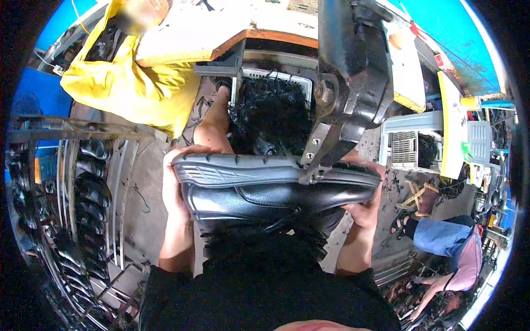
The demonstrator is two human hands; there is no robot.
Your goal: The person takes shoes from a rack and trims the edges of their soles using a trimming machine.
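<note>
A black leather shoe (pixel 259 201) lies on its side across the middle of the view, its grey and black sole (pixel 232 170) turned toward the machine. My left hand (pixel 175 179) is wrapped round the end on the left. At the other end, my right hand (pixel 369 201) grips the shoe, its fingers partly hidden behind it. A dark metal machine arm (pixel 353 83) comes down from the top, and its narrow foot (pixel 317 154) meets the sole edge right of the middle. Whether the foot presses on the sole I cannot tell.
Behind the shoe, a white crate (pixel 276 73) holds a heap of black scraps. A yellow cloth (pixel 130 94) hangs at the worktable (pixel 221 33). Racks of black shoes (pixel 91 193) stand on the left. On the right are a wooden stool (pixel 422 197) and a bending person (pixel 458 254).
</note>
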